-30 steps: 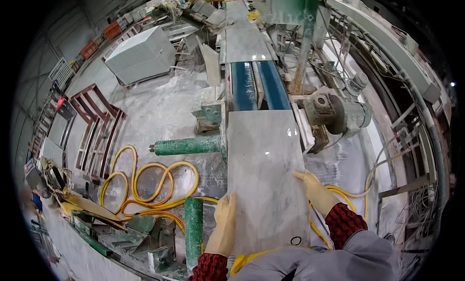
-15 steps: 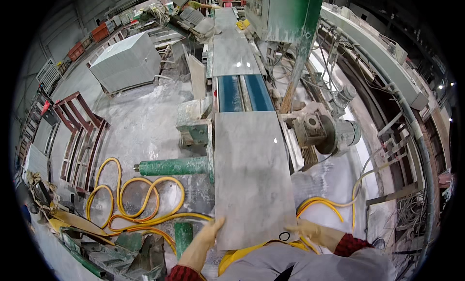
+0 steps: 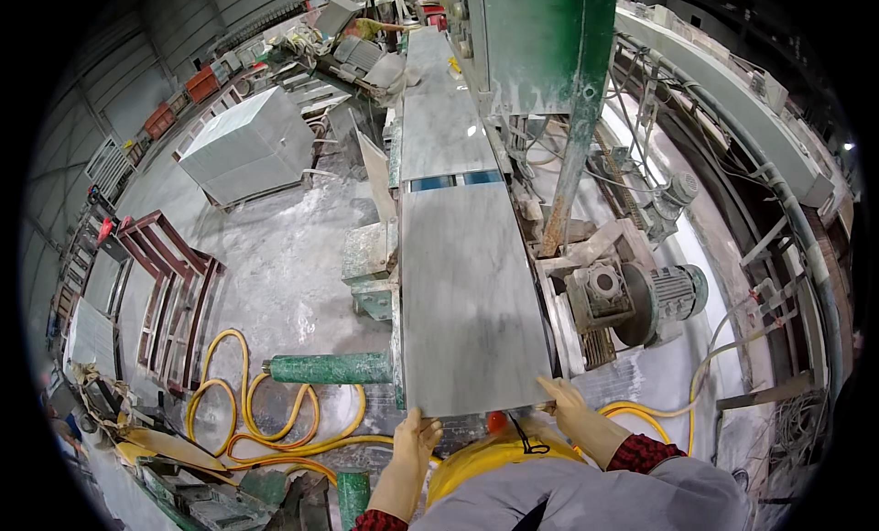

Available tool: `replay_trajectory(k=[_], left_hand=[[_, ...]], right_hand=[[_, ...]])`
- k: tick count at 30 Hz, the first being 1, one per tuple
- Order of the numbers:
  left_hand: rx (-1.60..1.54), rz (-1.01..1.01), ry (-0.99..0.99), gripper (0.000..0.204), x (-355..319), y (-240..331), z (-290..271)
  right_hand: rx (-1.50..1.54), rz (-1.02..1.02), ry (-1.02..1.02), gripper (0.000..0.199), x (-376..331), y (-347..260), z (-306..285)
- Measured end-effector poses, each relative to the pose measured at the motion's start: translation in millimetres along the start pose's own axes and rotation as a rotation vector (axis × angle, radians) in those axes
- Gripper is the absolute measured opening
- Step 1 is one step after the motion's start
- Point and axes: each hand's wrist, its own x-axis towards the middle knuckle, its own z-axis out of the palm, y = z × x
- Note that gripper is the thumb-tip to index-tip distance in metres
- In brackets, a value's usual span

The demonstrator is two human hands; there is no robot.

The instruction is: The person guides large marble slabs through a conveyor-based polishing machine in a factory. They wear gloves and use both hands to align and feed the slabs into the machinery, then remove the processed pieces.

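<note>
A long grey stone slab [image 3: 472, 302] lies flat on a narrow conveyor in front of me. At its near left corner, my left hand [image 3: 415, 453] is closed on the edge, fingers curled. My right hand [image 3: 579, 417] grips the near right corner, with fingertips along the side edge. Beyond the slab's far edge shows a thin strip of blue conveyor belt [image 3: 481, 177]. A second grey slab [image 3: 439, 128] rests farther along the line. Below the near edge, a red round knob [image 3: 497, 422] and a yellow apron [image 3: 494, 458] are partly visible.
Right of the conveyor sits a motor with gearbox [image 3: 664, 302], beneath a green cabinet [image 3: 540, 46]. Yellow hoses [image 3: 275, 439] coil on the left floor beside a green roller [image 3: 330, 368]. Farther left are a brown metal rack [image 3: 174, 293] and a pale block stack [image 3: 247, 151].
The near slab has slid away from me toward the second slab, narrowing the blue belt gap. Both hands have stayed at its near corners. The view has tilted upward.
</note>
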Motion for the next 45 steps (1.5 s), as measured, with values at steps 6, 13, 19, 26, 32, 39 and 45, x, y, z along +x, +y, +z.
replay_trajectory(k=[6,13,19,26,32,39,45], left_hand=[[0.172,-0.183,0.02,0.065,-28,5,40],[0.324,0.024,-0.069,0.065,13,0,39],[0.32,0.14,-0.143,0.066,44,-4,35],[0.315,0.118,-0.192,0.064,72,7,32],[0.303,0.123,-0.257,0.072,84,15,37],[0.275,0.085,-0.208,0.061,85,21,44],[0.252,0.068,-0.17,0.058,90,31,53]], right_hand=[[1.005,0.859,-0.233,0.063,-6,-15,20],[0.659,0.856,-0.157,0.061,26,-27,38],[0.518,0.701,-0.025,0.062,41,-52,41],[0.529,0.766,-0.016,0.063,63,-32,45],[0.559,0.778,-0.006,0.063,78,-43,40],[0.579,0.8,0.013,0.06,82,-60,36],[0.593,0.806,0.072,0.058,92,-69,38]])
